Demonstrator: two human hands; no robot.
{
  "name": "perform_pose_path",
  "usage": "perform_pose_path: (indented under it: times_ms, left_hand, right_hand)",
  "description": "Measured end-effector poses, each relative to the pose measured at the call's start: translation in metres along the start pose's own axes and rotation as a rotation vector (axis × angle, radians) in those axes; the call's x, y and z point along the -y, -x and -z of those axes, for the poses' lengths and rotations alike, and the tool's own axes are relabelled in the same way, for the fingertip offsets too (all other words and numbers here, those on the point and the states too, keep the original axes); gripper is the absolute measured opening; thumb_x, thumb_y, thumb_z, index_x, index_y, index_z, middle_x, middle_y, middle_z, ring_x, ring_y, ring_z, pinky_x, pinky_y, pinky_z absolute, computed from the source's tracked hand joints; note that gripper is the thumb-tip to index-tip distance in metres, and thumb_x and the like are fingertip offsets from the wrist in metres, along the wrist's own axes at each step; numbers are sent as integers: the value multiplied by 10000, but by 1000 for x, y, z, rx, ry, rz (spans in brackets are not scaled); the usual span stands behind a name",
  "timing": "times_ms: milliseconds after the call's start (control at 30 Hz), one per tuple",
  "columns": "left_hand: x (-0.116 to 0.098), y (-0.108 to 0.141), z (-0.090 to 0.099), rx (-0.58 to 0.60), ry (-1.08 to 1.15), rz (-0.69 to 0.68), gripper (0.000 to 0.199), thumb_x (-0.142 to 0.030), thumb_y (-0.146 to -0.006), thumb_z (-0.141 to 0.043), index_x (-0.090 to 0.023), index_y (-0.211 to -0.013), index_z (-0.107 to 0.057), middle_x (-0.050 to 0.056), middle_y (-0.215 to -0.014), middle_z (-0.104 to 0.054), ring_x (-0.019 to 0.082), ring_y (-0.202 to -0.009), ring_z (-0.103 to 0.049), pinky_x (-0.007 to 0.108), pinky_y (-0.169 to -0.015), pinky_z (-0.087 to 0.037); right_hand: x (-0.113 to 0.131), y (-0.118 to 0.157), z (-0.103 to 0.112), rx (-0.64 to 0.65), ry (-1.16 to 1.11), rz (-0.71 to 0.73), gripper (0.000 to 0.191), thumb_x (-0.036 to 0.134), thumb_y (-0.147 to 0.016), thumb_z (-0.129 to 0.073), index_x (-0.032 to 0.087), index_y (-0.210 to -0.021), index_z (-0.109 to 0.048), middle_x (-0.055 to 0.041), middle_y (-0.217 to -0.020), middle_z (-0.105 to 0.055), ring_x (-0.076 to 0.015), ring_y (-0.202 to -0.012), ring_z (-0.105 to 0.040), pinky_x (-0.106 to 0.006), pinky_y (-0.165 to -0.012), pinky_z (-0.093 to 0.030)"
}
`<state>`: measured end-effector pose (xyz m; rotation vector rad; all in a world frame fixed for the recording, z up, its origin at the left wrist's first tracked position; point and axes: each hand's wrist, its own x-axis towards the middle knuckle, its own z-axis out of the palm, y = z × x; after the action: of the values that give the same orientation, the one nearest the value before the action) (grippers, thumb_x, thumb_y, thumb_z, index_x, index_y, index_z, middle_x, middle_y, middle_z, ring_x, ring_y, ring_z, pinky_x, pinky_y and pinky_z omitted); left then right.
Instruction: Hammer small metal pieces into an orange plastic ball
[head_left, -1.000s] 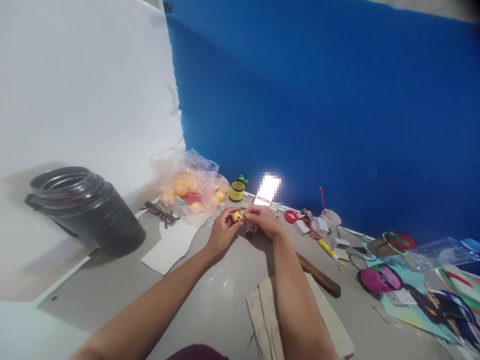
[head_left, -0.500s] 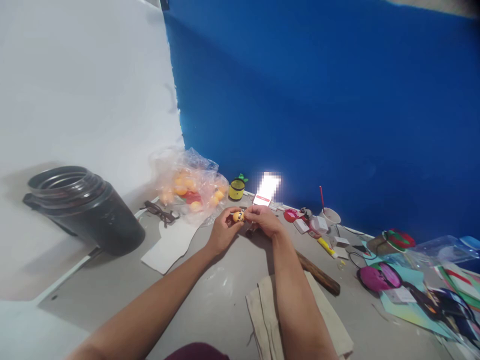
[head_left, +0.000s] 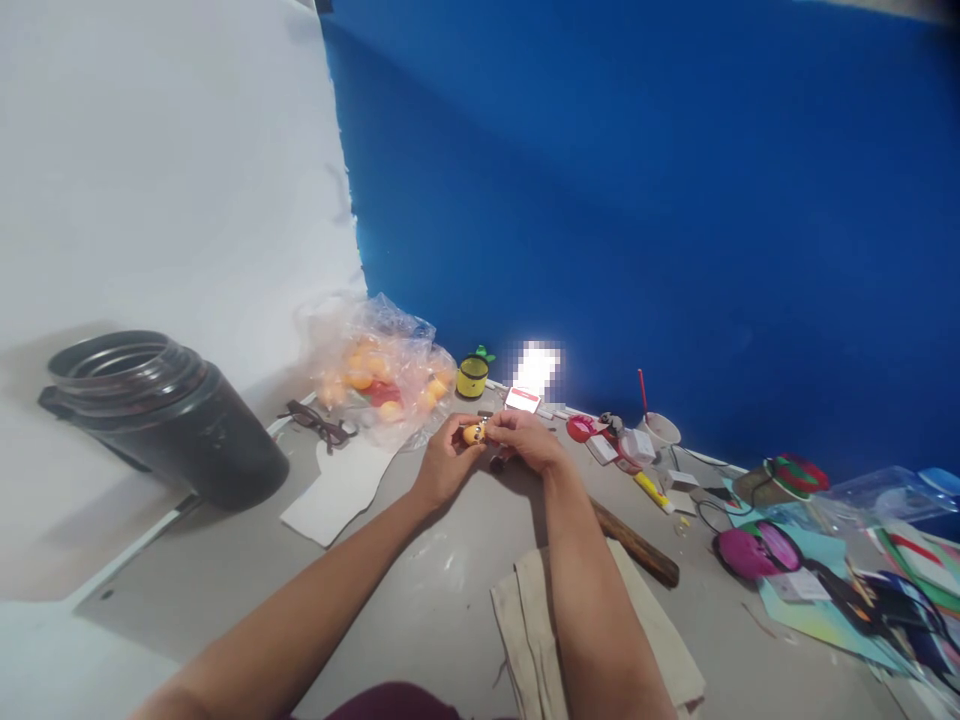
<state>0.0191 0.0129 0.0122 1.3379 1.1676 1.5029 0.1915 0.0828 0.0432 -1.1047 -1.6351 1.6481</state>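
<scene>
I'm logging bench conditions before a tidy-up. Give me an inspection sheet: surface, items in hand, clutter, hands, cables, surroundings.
Surface: grey tabletop; beige cloth near its front, partly beneath the right forearm.
Items in hand: small orange ball with dark markings.
Clutter: left, dark open-mouthed flask, white paper, clear bag of orange pieces; right, wooden stick, yellow tube, further mixed items.
Hands: left hand holds the ball; right hand is at its right side, grip unclear.
Cables: thin dark cord at right; ends unclear.
Surroundings: white wall left, blue wall ahead.
</scene>
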Motion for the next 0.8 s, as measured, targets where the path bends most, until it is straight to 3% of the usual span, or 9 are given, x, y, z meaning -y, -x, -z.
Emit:
perform_pose_path:
  times_ms: [333, 800]
  left_hand:
    - [5, -2, 0, 57, 26, 38, 352, -262, -797, -761, -184, -1134, -695, 76, -1094, -764, 248, -1015, -729, 396, -927, -571]
    - [3, -1, 4, -27, -181, -62, 269, -232, -800, -746, -219, -1067, -727, 32, -1022, -769, 229, -927, -700, 352, -865, -541]
  right_hand:
    - [1, 1, 0, 20, -35, -18, 404, 523, -637, -900, 190, -732, -692, 35, -664, -631, -100, -564, -533, -228, -529, -433]
    - [0, -2, -8, 35, -24, -4, 372, 495, -677, -862, 191, -752, -663, 17, -693, -668, -114, -566, -587, -245, -554, -488]
